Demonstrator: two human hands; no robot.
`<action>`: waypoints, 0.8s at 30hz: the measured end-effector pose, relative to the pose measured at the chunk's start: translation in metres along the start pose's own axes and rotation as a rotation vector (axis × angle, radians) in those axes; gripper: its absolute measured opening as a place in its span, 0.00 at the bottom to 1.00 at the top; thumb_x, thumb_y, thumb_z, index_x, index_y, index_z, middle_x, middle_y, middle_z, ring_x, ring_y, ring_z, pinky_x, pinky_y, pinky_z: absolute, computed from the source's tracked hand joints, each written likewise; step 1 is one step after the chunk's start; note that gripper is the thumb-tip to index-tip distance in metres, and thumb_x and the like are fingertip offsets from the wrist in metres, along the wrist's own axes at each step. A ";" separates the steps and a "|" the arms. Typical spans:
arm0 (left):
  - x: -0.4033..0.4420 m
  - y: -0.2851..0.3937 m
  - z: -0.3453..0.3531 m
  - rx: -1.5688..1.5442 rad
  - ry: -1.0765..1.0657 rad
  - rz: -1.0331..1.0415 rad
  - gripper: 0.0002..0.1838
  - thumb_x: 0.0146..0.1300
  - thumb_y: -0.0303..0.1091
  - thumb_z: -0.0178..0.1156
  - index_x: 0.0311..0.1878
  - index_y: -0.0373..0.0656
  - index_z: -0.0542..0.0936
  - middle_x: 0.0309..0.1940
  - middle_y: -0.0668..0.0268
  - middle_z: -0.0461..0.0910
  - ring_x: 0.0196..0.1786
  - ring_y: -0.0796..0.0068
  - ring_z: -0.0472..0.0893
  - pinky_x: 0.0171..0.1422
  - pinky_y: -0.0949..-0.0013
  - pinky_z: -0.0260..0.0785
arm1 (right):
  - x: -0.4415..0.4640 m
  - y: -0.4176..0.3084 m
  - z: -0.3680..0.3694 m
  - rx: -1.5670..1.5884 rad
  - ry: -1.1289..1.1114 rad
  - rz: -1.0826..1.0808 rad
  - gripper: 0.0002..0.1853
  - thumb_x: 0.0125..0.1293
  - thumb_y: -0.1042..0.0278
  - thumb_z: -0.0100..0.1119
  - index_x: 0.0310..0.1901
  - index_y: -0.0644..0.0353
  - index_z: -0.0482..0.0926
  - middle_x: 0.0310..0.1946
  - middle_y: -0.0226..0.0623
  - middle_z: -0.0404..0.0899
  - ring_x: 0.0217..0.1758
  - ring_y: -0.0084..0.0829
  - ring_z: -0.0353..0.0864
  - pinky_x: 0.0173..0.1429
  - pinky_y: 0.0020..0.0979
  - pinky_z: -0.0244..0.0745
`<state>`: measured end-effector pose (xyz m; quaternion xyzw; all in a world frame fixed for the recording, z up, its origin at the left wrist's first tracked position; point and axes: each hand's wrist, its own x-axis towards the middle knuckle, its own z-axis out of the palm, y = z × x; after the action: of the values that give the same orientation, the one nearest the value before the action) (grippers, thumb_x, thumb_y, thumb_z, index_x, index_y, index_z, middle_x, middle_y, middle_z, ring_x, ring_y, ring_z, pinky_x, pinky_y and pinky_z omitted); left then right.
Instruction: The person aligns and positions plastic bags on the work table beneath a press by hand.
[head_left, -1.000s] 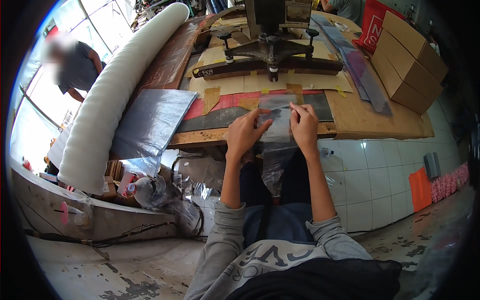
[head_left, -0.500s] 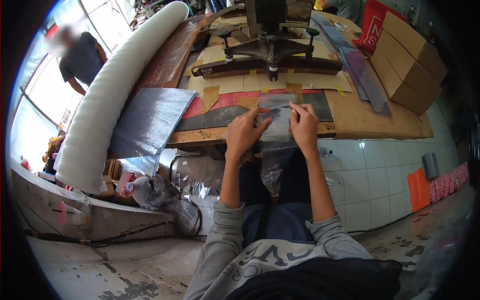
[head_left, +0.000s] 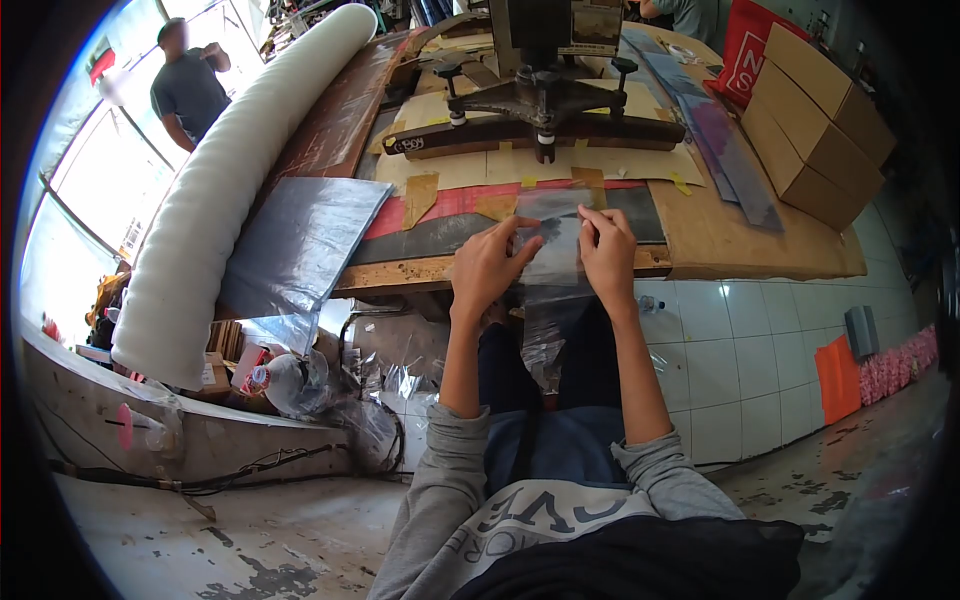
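A clear plastic sheet (head_left: 553, 262) lies over the front edge of the worktable and hangs down between my knees. My right hand (head_left: 608, 250) grips the sheet near its far right side, with thumb and forefinger close together. At the sheet's left side is my left hand (head_left: 487, 262), its fingers bent and its thumb apart from the forefinger. The left fingertips rest on or just above the plastic; which one I cannot tell. Beyond both hands stands a dark metal press (head_left: 540, 100) with a long crossbar over a pale board (head_left: 470, 168).
A long roll of white foam (head_left: 235, 190) leans along the table's left side, beside a stack of clear plastic sheets (head_left: 300, 240). Cardboard boxes (head_left: 815, 140) and a red bag (head_left: 748, 55) stand at the right. A person (head_left: 190, 95) stands beyond the roll at the left.
The person at the far left has moved right and straightened up, with one hand raised. My hands and the plastic sheet show almost no movement.
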<state>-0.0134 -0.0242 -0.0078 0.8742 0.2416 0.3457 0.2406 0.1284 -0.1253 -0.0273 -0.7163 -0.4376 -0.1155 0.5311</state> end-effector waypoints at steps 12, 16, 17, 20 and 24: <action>0.001 0.001 0.000 -0.001 0.001 -0.006 0.14 0.56 0.42 0.66 0.45 0.50 0.83 0.16 0.67 0.71 0.19 0.73 0.72 0.26 0.68 0.62 | 0.000 0.000 0.000 0.020 -0.002 -0.006 0.11 0.62 0.79 0.54 0.46 0.68 0.80 0.36 0.47 0.73 0.33 0.42 0.79 0.38 0.36 0.74; 0.001 0.000 0.000 -0.004 -0.001 0.000 0.14 0.56 0.41 0.66 0.45 0.50 0.83 0.16 0.68 0.71 0.19 0.73 0.71 0.26 0.68 0.62 | 0.000 0.001 0.000 0.007 0.007 -0.029 0.11 0.62 0.79 0.54 0.46 0.68 0.80 0.36 0.47 0.73 0.33 0.42 0.79 0.38 0.35 0.74; 0.001 0.000 0.000 -0.001 0.001 0.002 0.14 0.56 0.41 0.66 0.45 0.50 0.82 0.16 0.68 0.71 0.19 0.73 0.72 0.26 0.68 0.62 | 0.000 0.001 0.000 0.009 0.007 -0.028 0.11 0.62 0.79 0.54 0.46 0.68 0.80 0.36 0.47 0.73 0.33 0.42 0.79 0.38 0.35 0.74; 0.001 0.000 0.000 0.001 0.001 0.005 0.14 0.57 0.41 0.66 0.45 0.50 0.82 0.15 0.68 0.72 0.19 0.74 0.72 0.26 0.68 0.62 | 0.000 0.000 0.000 0.010 0.005 -0.024 0.11 0.62 0.79 0.54 0.45 0.69 0.80 0.36 0.47 0.73 0.33 0.42 0.78 0.38 0.36 0.73; 0.001 -0.001 0.001 0.006 -0.002 0.004 0.14 0.57 0.42 0.65 0.45 0.50 0.82 0.16 0.68 0.72 0.19 0.73 0.73 0.26 0.68 0.62 | 0.000 0.002 0.001 0.000 0.009 -0.035 0.11 0.62 0.79 0.54 0.45 0.68 0.80 0.35 0.47 0.73 0.33 0.42 0.78 0.38 0.36 0.73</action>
<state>-0.0125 -0.0234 -0.0083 0.8757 0.2407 0.3448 0.2375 0.1298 -0.1250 -0.0289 -0.7081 -0.4475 -0.1281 0.5310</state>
